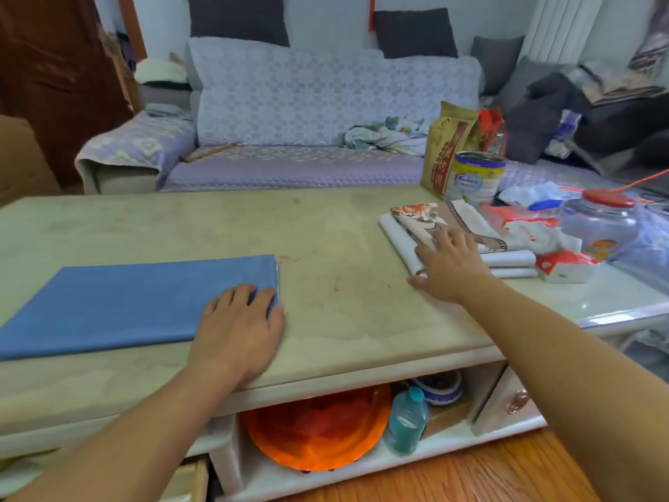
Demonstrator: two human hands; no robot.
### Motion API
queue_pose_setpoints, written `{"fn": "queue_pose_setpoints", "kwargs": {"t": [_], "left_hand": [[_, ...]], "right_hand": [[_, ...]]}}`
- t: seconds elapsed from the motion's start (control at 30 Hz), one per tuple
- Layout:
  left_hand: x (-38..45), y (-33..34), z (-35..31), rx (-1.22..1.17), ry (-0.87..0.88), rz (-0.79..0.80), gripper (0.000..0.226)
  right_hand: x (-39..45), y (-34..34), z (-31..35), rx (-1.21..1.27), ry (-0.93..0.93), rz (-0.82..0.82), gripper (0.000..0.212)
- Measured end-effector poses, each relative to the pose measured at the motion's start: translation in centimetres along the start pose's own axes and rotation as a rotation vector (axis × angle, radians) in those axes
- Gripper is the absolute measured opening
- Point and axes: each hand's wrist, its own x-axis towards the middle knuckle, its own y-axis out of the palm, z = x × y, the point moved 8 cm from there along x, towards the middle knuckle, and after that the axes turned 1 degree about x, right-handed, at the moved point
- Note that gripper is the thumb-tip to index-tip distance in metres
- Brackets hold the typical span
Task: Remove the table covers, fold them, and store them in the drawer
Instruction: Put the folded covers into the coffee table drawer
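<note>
A folded blue table cover [126,302] lies flat on the left part of the coffee table [325,248]. My left hand [239,327] rests on its near right corner with the fingers laid over the edge. A second folded cover [449,226], white underneath with a floral and brown pattern on top, lies at the table's right. My right hand [449,266] presses flat on its near end, fingers spread. At the bottom left, a drawer [197,480] under the table stands partly pulled out.
A gold packet [447,146], a tin [474,179], a red-lidded jar [601,222] and tissue packs [564,266] crowd the table's right end. The shelf below holds an orange tray [318,429] and a blue bottle [405,422]. A closed drawer with a handle [506,400] sits at the right. A sofa [307,103] stands behind.
</note>
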Motion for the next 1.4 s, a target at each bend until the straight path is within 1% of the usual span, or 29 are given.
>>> {"fn": "queue_pose_setpoints", "kwargs": {"t": [0.07, 0.17, 0.23, 0.3, 0.37, 0.4, 0.43, 0.5, 0.53, 0.57, 0.6, 0.7, 0.8, 0.9, 1.0, 1.07, 1.13, 1.17, 1.2, 1.23, 1.27, 1.3, 1.33, 1.37, 1.4], "left_hand": [[0.1, 0.1, 0.2, 0.003, -0.003, -0.005, 0.051], [0.1, 0.1, 0.4, -0.007, -0.008, -0.005, 0.051], [0.1, 0.2, 0.4, -0.017, -0.004, -0.009, 0.051], [0.1, 0.1, 0.4, -0.020, 0.001, -0.018, 0.051], [0.1, 0.2, 0.5, -0.030, 0.003, -0.024, 0.051], [0.1, 0.2, 0.5, -0.032, 0.004, -0.025, 0.051], [0.1, 0.1, 0.6, -0.030, 0.005, -0.028, 0.050], [0.1, 0.0, 0.5, -0.024, 0.007, -0.040, 0.050], [0.0, -0.1, 0.4, -0.018, 0.010, -0.049, 0.049], [0.1, -0.2, 0.4, -0.017, 0.014, -0.059, 0.049], [0.1, -0.2, 0.4, -0.018, 0.014, -0.061, 0.049], [0.3, -0.1, 0.4, -0.003, 0.015, -0.073, 0.053], [0.1, -0.1, 0.3, -0.012, 0.010, -0.071, 0.056], [0.1, -0.5, 0.2, -0.018, 0.021, -0.068, 0.062], [0.0, -0.6, 0.3, -0.031, 0.017, -0.072, 0.064], [-0.2, -1.0, 0.3, -0.095, 0.020, -0.105, 0.059], [-0.7, -1.8, 0.1, -0.273, 0.048, -0.171, 0.049], [-1.3, -2.5, 0.5, -0.474, 0.026, -0.181, 0.045], [-2.1, -3.3, 1.5, -0.777, -0.050, -0.174, 0.041], [-3.5, -4.2, 3.1, -1.174, -0.187, -0.160, 0.034], [-4.9, -5.2, 4.9, -1.554, -0.308, -0.192, 0.028], [-6.3, -6.1, 6.9, -1.869, -0.392, -0.236, 0.031], [-7.5, -7.0, 8.7, -2.144, -0.427, -0.242, 0.040], [-8.7, -7.9, 10.7, -2.308, -0.425, -0.261, 0.048], [-10.2, -8.5, 13.0, -2.368, -0.434, -0.290, 0.049]], "right_hand": [[0.2, -0.3, 0.0, -0.057, -0.082, 0.015, 0.065], [-0.2, -1.4, 1.5, -0.237, -0.238, -0.097, 0.050], [-0.1, -1.0, 1.9, -0.220, -0.255, -0.146, 0.041], [0.0, -0.7, 1.9, -0.197, -0.268, -0.250, 0.036], [-0.1, -0.5, 1.8, -0.168, -0.280, -0.333, 0.042], [-0.2, -0.6, 1.4, -0.120, -0.238, -0.361, 0.049], [-0.1, -0.4, 0.5, -0.034, -0.153, -0.373, 0.057], [0.3, 0.5, -1.8, 0.153, 0.092, -0.348, 0.068], [0.5, 1.2, -2.7, 0.210, 0.196, -0.326, 0.069], [0.7, 1.6, -3.2, 0.227, 0.243, -0.306, 0.066], [0.9, 1.7, -3.2, 0.203, 0.232, -0.290, 0.059], [1.3, 0.6, -3.1, 0.059, 0.102, -0.262, 0.032], [1.8, -2.8, -3.6, -0.022, 0.089, -0.310, 0.023], [1.3, -7.7, -2.0, -0.001, 0.004, -0.473, 0.026], [-0.8, -13.0, 0.7, 0.135, -0.108, -0.636, 0.026], [-2.5, -16.1, 2.7, 0.234, -0.201, -0.743, 0.024], [-4.6, -19.5, 5.8, 0.304, -0.317, -0.847, 0.031], [-5.8, -21.3, 7.7, 0.327, -0.373, -0.907, 0.033], [-7.1, -23.2, 9.8, 0.345, -0.420, -0.967, 0.033], [-8.4, -24.6, 12.0, 0.368, -0.470, -1.016, 0.030], [-9.9, -25.8, 14.3, 0.402, -0.535, -1.059, 0.028], [-11.3, -26.5, 16.8, 0.443, -0.610, -1.099, 0.027], [-12.8, -26.6, 19.2, 0.475, -0.686, -1.130, 0.026], [-14.3, -26.1, 21.8, 0.489, -0.756, -1.149, 0.025], [-15.6, -25.2, 24.4, 0.496, -0.820, -1.152, 0.024]]}}
